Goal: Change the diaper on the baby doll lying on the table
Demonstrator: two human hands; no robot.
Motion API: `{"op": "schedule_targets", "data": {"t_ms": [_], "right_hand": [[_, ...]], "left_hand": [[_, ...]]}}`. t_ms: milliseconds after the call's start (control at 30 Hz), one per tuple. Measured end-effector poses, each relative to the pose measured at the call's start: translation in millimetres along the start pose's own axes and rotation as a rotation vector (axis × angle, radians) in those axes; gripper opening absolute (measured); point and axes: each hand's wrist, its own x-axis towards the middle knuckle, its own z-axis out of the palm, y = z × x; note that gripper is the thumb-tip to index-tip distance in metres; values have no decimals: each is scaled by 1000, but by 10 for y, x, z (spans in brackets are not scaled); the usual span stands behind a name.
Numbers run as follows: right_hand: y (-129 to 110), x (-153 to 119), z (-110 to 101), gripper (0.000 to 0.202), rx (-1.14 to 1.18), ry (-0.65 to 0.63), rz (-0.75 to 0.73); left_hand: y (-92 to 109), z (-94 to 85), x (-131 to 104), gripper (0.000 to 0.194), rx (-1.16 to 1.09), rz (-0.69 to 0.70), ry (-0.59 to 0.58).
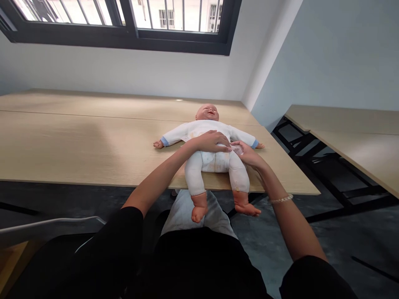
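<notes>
A baby doll [207, 112] lies on its back on the wooden table [93, 145], its head toward the window and its feet hanging past the near edge. It wears a white top with blue cuffs [207, 125] and a white diaper [215, 162] around its hips. Across the doll's belly, at the diaper's upper edge, rests my left hand [213, 141] with its fingers stretched out. My right hand [246, 154] is at the doll's hip on the right, its thumb and fingers closed on the diaper's whitish side edge. Part of the waist is hidden under my hands.
A second wooden table [358, 133] with a black frame stands to the right, across a gap. Behind the doll is a white wall [124, 70] below a dark-framed window [183, 39]. A dark chair [52, 257] is at the lower left.
</notes>
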Motion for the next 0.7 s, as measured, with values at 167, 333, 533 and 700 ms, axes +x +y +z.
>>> {"op": "schedule_targets", "data": {"t_ms": [167,333,533,700], "right_hand": [[-22,153,-26,49,-106,33,-103],[22,-17,-129,52,-113,155,13],[41,-383,-386,65,-102,82,229],[102,-497,-551,58,40,149,238]], "left_hand": [[9,-22,-9,48,-5,14,1],[16,-17,-6,47,2,5,7],[-8,5,10,44,6,9,13],[-18,20,5,43,2,4,23]]}}
